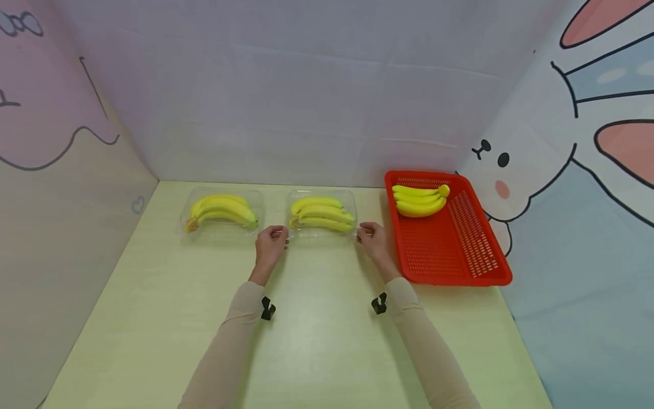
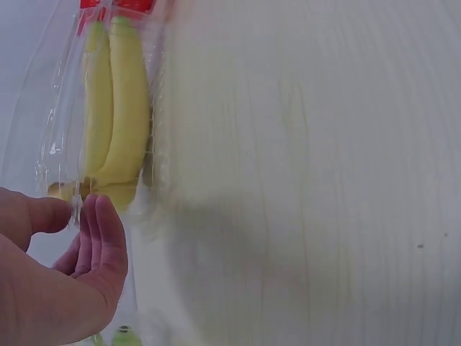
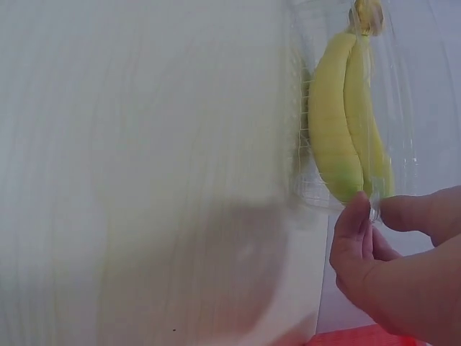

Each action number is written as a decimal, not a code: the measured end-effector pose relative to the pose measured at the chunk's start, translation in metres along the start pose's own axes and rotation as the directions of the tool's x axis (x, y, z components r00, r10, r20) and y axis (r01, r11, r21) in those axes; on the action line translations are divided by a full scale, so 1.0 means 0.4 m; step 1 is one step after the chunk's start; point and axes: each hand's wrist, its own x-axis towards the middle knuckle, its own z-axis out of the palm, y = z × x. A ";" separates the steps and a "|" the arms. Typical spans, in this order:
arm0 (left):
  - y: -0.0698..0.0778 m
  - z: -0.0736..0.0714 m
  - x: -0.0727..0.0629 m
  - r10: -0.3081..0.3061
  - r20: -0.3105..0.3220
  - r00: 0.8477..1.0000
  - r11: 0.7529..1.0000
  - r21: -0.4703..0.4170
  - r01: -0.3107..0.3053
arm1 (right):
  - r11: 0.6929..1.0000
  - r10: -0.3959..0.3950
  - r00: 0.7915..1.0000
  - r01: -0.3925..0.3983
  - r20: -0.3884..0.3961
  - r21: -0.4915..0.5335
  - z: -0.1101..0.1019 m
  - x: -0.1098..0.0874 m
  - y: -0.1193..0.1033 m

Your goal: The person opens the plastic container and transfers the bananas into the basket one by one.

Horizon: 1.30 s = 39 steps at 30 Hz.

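Observation:
A clear plastic box [image 1: 321, 193] with a bunch of yellow bananas [image 1: 327, 213] in it stands at the back middle of the table. My left hand [image 1: 269, 247] pinches the left end of its rim between thumb and fingers, close to the banana stem in the left wrist view. On the opposite end, my right hand [image 1: 375, 243] pinches the rim, with thumb and index finger meeting on the plastic edge beside the green-tinged tips [image 3: 349, 180]. The box looks level on the table.
Left of my left hand is a second clear box [image 1: 255, 199] holding bananas [image 1: 222, 207]. A red perforated basket [image 1: 429, 255] stands on the right, bananas [image 1: 419, 201] lying at its far end. Fabric walls with cartoon drawings border the table [image 1: 317, 341].

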 end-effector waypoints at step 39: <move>-0.002 -0.018 -0.043 -0.190 0.052 0.980 0.963 -0.183 0.196 | 0.989 0.134 0.987 -0.139 0.093 0.050 -0.029 -0.048 0.015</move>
